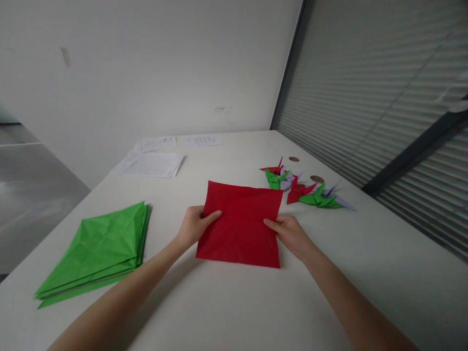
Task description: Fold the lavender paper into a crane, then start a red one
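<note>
Between my two hands is a square sheet of red origami paper (241, 229), unfolded and held a little above the table. My left hand (195, 225) pinches its left edge, thumb on top and fingers behind. The right edge is gripped the same way by my right hand (290, 234). Behind the sheet to the right lie several folded paper cranes in red, green and pale purple, among them a green crane (321, 198) and a red crane (298, 190). A stack of creased green paper (106, 236) rests left of my left forearm.
The white table (234, 307) meets a wall at the back. Printed sheets (153, 165) lie at its far left. Two round holes, a nearer one (317, 179) and a farther one (294, 159), are near the right edge, beside window blinds (365, 97).
</note>
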`<state>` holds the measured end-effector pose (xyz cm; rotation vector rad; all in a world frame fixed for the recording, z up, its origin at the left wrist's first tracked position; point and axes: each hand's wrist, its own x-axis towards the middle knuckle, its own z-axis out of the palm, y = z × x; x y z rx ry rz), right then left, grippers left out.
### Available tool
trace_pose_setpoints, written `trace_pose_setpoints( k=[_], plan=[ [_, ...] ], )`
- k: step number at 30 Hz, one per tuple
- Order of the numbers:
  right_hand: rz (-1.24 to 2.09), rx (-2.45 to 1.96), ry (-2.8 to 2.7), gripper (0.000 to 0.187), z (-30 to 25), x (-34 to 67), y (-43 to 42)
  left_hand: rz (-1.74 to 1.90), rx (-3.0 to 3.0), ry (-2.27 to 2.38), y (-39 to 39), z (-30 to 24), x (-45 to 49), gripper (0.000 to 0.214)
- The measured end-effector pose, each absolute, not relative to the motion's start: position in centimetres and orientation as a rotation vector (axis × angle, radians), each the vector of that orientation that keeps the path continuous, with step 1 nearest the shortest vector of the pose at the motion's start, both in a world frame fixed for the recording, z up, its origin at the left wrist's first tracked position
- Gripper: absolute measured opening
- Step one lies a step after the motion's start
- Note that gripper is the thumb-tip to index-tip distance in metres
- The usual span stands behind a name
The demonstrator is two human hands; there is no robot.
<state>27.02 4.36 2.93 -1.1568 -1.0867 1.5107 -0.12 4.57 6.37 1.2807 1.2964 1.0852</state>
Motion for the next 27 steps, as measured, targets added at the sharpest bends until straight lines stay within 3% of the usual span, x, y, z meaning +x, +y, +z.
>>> trace_pose_setpoints(
  k=[8, 12, 20, 27],
  plan=[
    [1.106, -1.205, -1.213, 0.029, 3.7, 27.6, 4.7, 1.117, 1.935, 1.07, 4.7, 6.6, -1.2, 0.023],
    [0.986, -0.998, -1.417, 0.013, 4.7, 28.5, 4.6, 1.259, 2.482, 0.74, 4.6, 6.8, -2.2, 0.022],
    [0.761, -1.153, -2.221, 0.023, 0.5, 31.4, 6.5, 0.525, 2.836, 0.711, 3.8, 2.2, -3.1, 0.047],
    [0.226, -1.371, -2.246, 0.037, 1.1, 32.4, 6.3, 0.338, 2.807, 0.69, 2.7, 2.1, -3.4, 0.083]
  ],
)
